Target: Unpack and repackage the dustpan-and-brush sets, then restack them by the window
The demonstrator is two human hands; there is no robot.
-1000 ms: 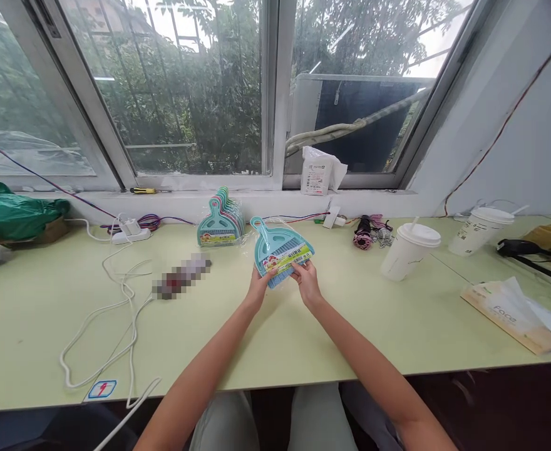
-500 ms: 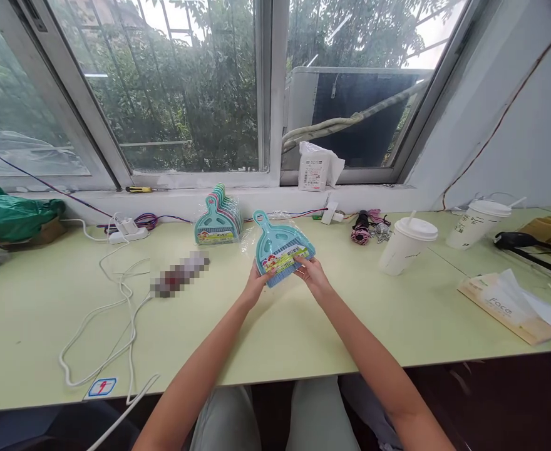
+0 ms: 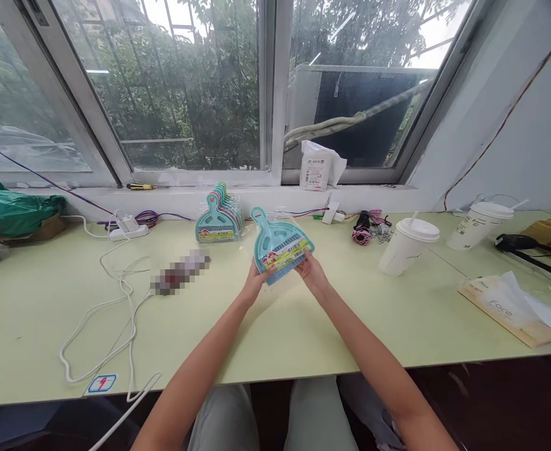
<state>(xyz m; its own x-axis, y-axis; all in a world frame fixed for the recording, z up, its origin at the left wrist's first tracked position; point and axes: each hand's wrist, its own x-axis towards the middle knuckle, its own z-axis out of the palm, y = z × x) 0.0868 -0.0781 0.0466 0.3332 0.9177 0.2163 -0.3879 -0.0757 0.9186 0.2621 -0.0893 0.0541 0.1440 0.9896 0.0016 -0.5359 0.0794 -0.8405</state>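
Observation:
Between both hands I hold a light blue dustpan and brush set (image 3: pixel 278 241) in clear plastic wrap. Its looped handle points up and to the left, and a yellow label with print crosses the brush bristles. My left hand (image 3: pixel 255 280) grips the lower left corner, thumb on the front. My right hand (image 3: pixel 311 269) grips the lower right edge, its other fingers partly hidden behind the set. Farther back, a row of similar dustpan sets (image 3: pixel 217 219) in several colours stands upright against the wall below the window.
A power strip (image 3: pixel 129 232), a white cable (image 3: pixel 132 313) and a blurred-out object (image 3: pixel 179 274) lie left on the table (image 3: pixel 275 351). To the right stand two white lidded cups (image 3: pixel 404 250), and a tissue pack (image 3: pixel 505 310) lies near the edge. Another paper pack (image 3: pixel 317 166) rests on the sill.
My right thumb has slid from the label's front toward the set's right edge, so more of the label shows. The set stays nearly in place; the view has shifted slightly.

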